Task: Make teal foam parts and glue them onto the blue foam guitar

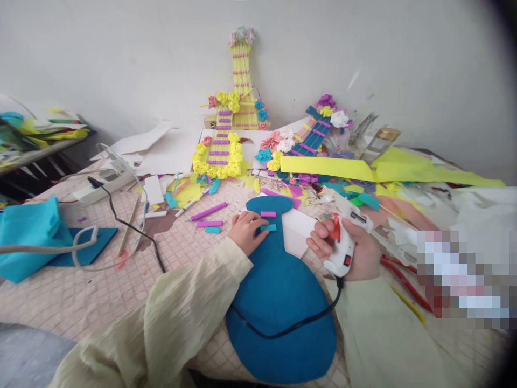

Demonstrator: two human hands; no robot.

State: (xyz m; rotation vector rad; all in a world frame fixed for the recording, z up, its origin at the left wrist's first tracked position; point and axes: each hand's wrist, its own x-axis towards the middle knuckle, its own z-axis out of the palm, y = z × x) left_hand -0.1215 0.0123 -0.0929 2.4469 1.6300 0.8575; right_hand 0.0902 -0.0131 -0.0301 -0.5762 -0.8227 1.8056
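Observation:
A blue guitar-shaped cutout (pixel 283 307) lies flat on the table before me, its narrow neck pointing away. Across the neck sits a purple strip (pixel 268 214), and just below it a small teal strip (pixel 269 228). The thumb and index finger of my left hand (pixel 245 231) close on the left end of the teal strip, against the neck. Wrapped round a white hot glue gun (pixel 346 245) with an orange trigger is my right hand (pixel 365 252), held over the right side of the neck. The gun's black cord (pixel 283 331) loops across the cutout's body.
Loose purple strips (pixel 209 211) and a short teal strip (pixel 212 230) lie left of the neck. Decorated paper guitars (pixel 220 143) lean at the wall. A power strip (pixel 105 186) and cables are at left; red-handled pliers (pixel 407 283) and paper scraps lie right.

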